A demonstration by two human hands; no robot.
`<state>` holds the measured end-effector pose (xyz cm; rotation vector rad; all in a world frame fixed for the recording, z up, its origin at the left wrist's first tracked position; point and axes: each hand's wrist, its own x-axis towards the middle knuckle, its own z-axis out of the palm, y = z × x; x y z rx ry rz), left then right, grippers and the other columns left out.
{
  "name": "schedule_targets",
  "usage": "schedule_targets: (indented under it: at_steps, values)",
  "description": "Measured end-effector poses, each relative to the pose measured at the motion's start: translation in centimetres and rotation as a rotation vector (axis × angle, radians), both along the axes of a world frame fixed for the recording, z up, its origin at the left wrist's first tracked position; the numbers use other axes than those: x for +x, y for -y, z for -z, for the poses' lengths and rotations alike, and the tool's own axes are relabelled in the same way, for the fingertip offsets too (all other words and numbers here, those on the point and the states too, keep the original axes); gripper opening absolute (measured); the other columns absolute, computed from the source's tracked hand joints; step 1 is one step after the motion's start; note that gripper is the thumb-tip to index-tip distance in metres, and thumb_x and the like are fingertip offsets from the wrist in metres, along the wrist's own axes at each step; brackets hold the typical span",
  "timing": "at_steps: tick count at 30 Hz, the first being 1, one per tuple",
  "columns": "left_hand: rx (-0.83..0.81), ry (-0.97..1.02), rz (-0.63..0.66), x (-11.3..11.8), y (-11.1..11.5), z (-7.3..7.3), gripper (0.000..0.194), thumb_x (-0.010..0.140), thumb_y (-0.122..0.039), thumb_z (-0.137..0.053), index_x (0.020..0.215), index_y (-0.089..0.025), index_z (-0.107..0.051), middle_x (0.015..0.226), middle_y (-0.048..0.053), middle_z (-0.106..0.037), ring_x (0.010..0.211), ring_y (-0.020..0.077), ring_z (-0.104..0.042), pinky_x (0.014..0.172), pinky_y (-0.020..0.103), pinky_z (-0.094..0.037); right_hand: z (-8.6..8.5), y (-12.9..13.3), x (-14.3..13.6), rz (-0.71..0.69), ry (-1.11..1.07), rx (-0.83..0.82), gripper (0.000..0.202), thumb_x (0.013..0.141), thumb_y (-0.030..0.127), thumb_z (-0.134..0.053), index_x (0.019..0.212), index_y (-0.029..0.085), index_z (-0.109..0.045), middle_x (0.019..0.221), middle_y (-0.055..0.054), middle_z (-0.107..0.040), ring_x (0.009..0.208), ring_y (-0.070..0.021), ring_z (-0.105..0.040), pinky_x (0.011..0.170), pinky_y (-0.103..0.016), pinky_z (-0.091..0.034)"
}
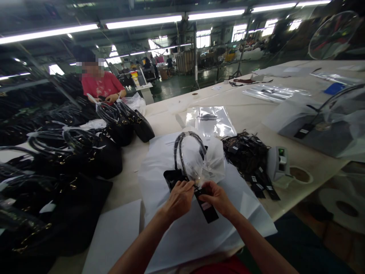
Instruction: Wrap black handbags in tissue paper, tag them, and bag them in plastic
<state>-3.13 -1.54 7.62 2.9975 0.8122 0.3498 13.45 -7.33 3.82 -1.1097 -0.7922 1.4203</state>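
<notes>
A black handbag (171,178) sits on a sheet of white paper (176,243), its looped handles (180,150) standing upright in clear wrapping. Thin white packing film (215,163) bunches over its right side. At the front of the bag, my right hand (218,198) is closed on a black hang tag (210,213) with a pale label. My left hand (179,199) is closed beside it, fingertips pinched close to the tag's top end near the handle base. What those left fingertips hold is too small to make out.
Black handbags (99,160) crowd the left. Right of the paper lie a heap of black tags (242,152) and a tape dispenser (276,167). Clear plastic bags (211,120) lie behind. A film-covered bag (313,125) stands far right. A person in red (102,87) works across the table.
</notes>
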Motion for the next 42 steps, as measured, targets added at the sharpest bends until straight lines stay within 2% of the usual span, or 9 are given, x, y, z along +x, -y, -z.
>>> schedule_targets:
  at_steps: [4, 8, 13, 16, 21, 29, 33, 37, 42]
  values:
    - [0.017, -0.010, -0.022, 0.3, -0.6, -0.6, 0.017, 0.086, -0.008, -0.045, 0.083, -0.016, -0.059, 0.096, 0.004, -0.064, 0.080, 0.0172, -0.054, 0.075, 0.032, -0.041, 0.0, -0.2, 0.0, 0.022, 0.006, -0.015, 0.036, 0.051, 0.026, -0.079, 0.075, 0.021, -0.052, 0.064, 0.006, -0.058, 0.062, -0.0119, -0.053, 0.060, -0.026, -0.042]
    - [0.043, -0.010, -0.028, 0.6, -1.3, -1.3, 0.020, 0.087, -0.008, -0.043, 0.076, -0.016, -0.058, 0.089, 0.004, -0.063, 0.077, 0.0165, -0.053, 0.072, 0.032, -0.039, -0.5, -0.5, 0.1, 0.026, -0.018, -0.008, 0.036, 0.049, 0.025, -0.080, 0.073, 0.021, -0.053, 0.064, 0.007, -0.059, 0.061, -0.0108, -0.053, 0.061, -0.025, -0.041]
    - [0.168, -0.115, -0.027, 1.2, -2.2, -3.2, 0.022, 0.086, -0.007, -0.043, 0.073, -0.016, -0.057, 0.077, 0.005, -0.059, 0.085, 0.0221, -0.052, 0.077, 0.038, -0.037, -0.7, -0.9, 0.3, 0.041, -0.131, -0.040, 0.038, 0.047, 0.024, -0.080, 0.074, 0.020, -0.054, 0.063, 0.006, -0.060, 0.057, -0.0107, -0.053, 0.055, -0.024, -0.040]
    - [0.203, -0.188, 0.001, 1.1, -2.2, -4.4, 0.020, 0.085, -0.006, -0.042, 0.077, -0.016, -0.058, 0.077, 0.006, -0.058, 0.088, 0.0226, -0.051, 0.081, 0.039, -0.036, -0.5, -1.6, 0.4, 0.091, -0.148, -0.081, 0.037, 0.046, 0.025, -0.079, 0.072, 0.020, -0.054, 0.061, 0.006, -0.061, 0.053, -0.0115, -0.053, 0.051, -0.024, -0.040]
    - [0.266, -0.275, 0.039, 1.0, -2.1, -5.4, 0.021, 0.084, -0.002, -0.043, 0.076, -0.015, -0.057, 0.077, 0.006, -0.057, 0.087, 0.0215, -0.050, 0.084, 0.038, -0.034, -0.3, -3.1, 0.7, 0.160, -0.079, -0.048, 0.032, 0.048, 0.023, -0.075, 0.071, 0.020, -0.053, 0.057, 0.006, -0.060, 0.054, -0.0115, -0.052, 0.053, -0.024, -0.039]
    - [0.270, -0.376, 0.107, 1.3, -3.6, -5.9, 0.020, 0.086, -0.006, -0.045, 0.072, -0.016, -0.056, 0.072, 0.005, -0.055, 0.080, 0.0213, -0.049, 0.079, 0.038, -0.033, -0.3, -5.0, 1.7, 0.232, 0.139, 0.044, 0.022, 0.051, 0.022, -0.068, 0.069, 0.020, -0.055, 0.056, 0.007, -0.055, 0.057, -0.0115, -0.050, 0.056, -0.026, -0.040]
    - [0.218, -0.363, 0.081, 1.0, -3.9, -6.2, 0.020, 0.086, -0.007, -0.046, 0.073, -0.017, -0.057, 0.071, 0.004, -0.056, 0.079, 0.0206, -0.049, 0.076, 0.038, -0.033, 0.1, -4.1, 2.3, 0.227, 0.149, 0.052, 0.020, 0.054, 0.022, -0.069, 0.068, 0.021, -0.054, 0.057, 0.007, -0.055, 0.057, -0.0112, -0.050, 0.056, -0.025, -0.040]
    - [0.180, -0.341, 0.068, 0.8, -4.0, -6.2, 0.018, 0.088, -0.009, -0.044, 0.078, -0.019, -0.056, 0.071, 0.002, -0.055, 0.078, 0.0195, -0.048, 0.076, 0.037, -0.032, 0.5, -1.9, 2.2, 0.158, 0.022, -0.025, 0.024, 0.053, 0.023, -0.071, 0.069, 0.020, -0.054, 0.058, 0.006, -0.057, 0.057, -0.0115, -0.051, 0.053, -0.024, -0.039]
    - [0.254, -0.369, 0.128, 0.9, -4.4, -6.4, 0.021, 0.090, -0.007, -0.040, 0.080, -0.018, -0.055, 0.073, 0.002, -0.054, 0.078, 0.0191, -0.047, 0.080, 0.037, -0.032, 0.1, -1.1, 2.6, 0.157, -0.093, -0.095, 0.028, 0.049, 0.023, -0.074, 0.070, 0.020, -0.055, 0.058, 0.006, -0.058, 0.054, -0.0109, -0.050, 0.049, -0.023, -0.038]
